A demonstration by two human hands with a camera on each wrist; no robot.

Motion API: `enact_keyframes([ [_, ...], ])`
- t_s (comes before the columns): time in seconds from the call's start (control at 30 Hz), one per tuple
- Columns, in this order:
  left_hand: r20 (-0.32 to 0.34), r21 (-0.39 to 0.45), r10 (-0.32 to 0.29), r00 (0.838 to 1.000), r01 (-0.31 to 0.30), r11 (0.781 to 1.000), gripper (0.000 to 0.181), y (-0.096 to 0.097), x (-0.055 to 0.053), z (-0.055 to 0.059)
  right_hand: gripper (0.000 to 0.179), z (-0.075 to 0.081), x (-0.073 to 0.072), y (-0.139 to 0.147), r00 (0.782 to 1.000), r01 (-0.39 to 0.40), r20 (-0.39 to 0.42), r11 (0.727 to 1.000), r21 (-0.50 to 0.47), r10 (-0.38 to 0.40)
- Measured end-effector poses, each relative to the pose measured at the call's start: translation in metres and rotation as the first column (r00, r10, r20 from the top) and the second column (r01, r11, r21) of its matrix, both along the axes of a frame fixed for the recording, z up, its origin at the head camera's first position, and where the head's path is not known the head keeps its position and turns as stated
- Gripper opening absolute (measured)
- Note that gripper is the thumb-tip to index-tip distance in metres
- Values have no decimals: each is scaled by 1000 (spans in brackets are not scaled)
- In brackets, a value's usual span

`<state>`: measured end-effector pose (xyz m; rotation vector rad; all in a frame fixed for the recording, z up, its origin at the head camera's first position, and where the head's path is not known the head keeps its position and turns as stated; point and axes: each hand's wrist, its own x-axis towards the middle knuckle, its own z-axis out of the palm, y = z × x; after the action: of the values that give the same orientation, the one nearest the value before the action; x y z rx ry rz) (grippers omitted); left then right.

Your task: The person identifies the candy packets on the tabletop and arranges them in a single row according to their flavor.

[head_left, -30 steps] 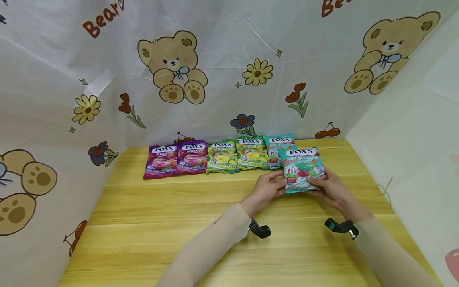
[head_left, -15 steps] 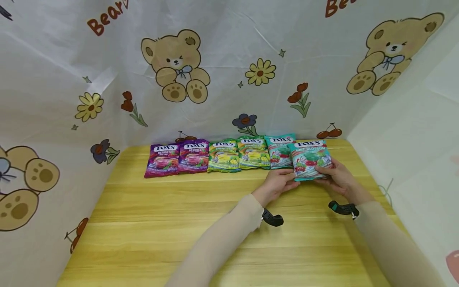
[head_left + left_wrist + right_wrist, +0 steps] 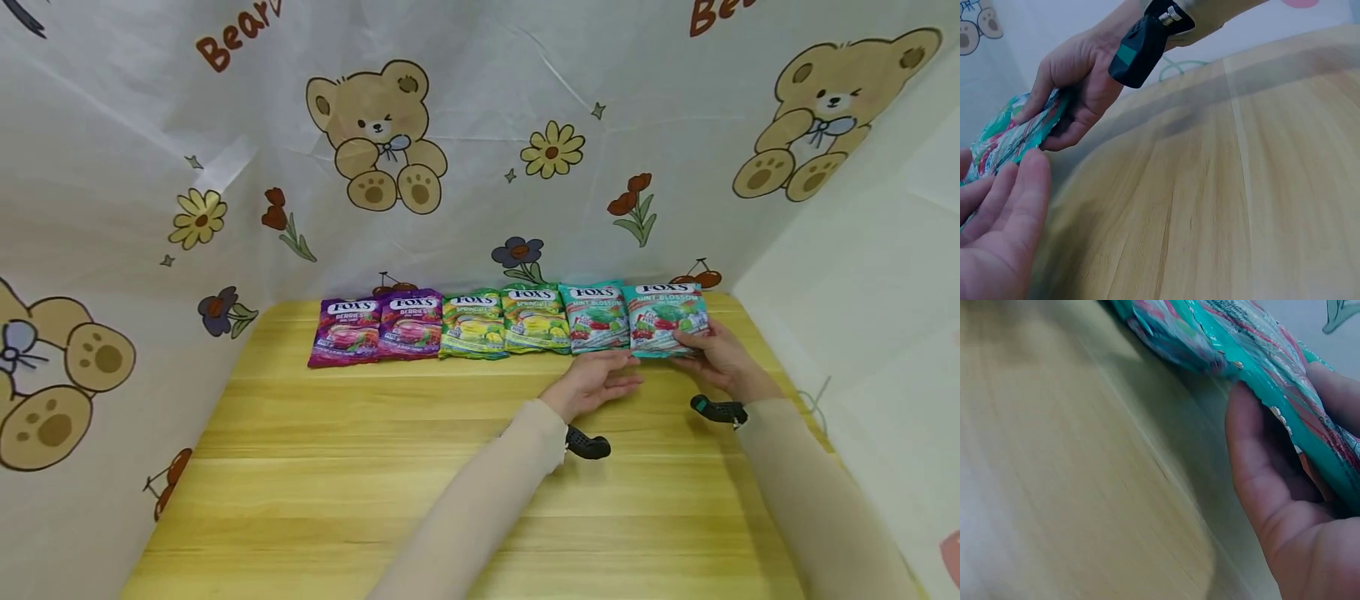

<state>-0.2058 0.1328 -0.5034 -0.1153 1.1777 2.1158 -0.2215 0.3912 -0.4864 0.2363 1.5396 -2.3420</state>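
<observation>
A teal Fox's Mint Blossom candy bag [image 3: 666, 321] is at the right end of a row of candy bags. My right hand [image 3: 720, 360] grips its lower right corner, thumb on the front and fingers underneath. In the right wrist view the teal bag [image 3: 1254, 356] is tilted over the wood, pinched between thumb and fingers. My left hand [image 3: 596, 383] lies just below the bag's lower left corner, fingers extended and palm partly up. Another Mint Blossom bag [image 3: 596, 318] sits directly left of the held one.
Two green Springtea bags [image 3: 472, 327] and two purple Berries bags [image 3: 347, 335] continue the row leftward, near a bear-print cloth [image 3: 465, 100] behind. The wooden table [image 3: 337, 475] spreads in front. A white wall [image 3: 885, 275] with a thin cord [image 3: 816, 402] borders the right side.
The held Mint Blossom bag has moved back and to the right, off its overlap with the neighbouring bag into line with the row. My left hand's fingers have come away from its corner.
</observation>
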Motion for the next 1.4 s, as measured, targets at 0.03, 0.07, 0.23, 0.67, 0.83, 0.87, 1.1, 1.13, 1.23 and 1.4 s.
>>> enact_keyframes([
  [0.03, 2, 11, -7, 1000, 7, 1000, 35, 1, -1, 0, 58, 0, -1, 1, 1000, 0, 2, 1000, 13, 0],
  [0.07, 3, 22, -12, 1000, 12, 1000, 36, 1, -1, 0, 60, -1, -3, 2, 1000, 0, 3, 1000, 25, 0],
  [0.23, 16, 50, -32, 999, 31, 998, 42, 3, -5, -2, 63, -5, -11, 3, 1000, 12, 23, 995, 104, -15],
  [0.67, 35, 64, -42, 998, 40, 997, 50, 8, -14, -7, 84, -5, -32, 2, 1000, -11, 28, 950, 311, 3],
  [0.83, 53, 75, -53, 997, 49, 996, 52, 11, -15, -7, 83, -5, -35, 0, 999, -9, -33, 799, 602, 36],
  [0.87, 55, 73, -55, 997, 51, 996, 52, 12, -15, -7, 84, -5, -35, -1, 998, -5, -38, 752, 659, 40],
  [1.1, 46, 61, -86, 995, 83, 995, 52, 16, -15, -11, 93, -16, -41, 4, 996, 34, -67, 410, 911, 66],
  [1.13, 41, 58, -92, 995, 90, 994, 53, 17, -14, -11, 95, -17, -41, 5, 996, 37, -65, 367, 929, 64],
  [1.23, 30, 44, -106, 994, 105, 994, 53, 18, -12, -13, 98, -18, -39, 5, 997, 45, -61, 288, 957, 47],
  [1.4, -2, -1, -115, 993, 115, 993, 54, 18, -9, -16, 97, -15, -27, 6, 997, 73, -74, 271, 960, -6],
])
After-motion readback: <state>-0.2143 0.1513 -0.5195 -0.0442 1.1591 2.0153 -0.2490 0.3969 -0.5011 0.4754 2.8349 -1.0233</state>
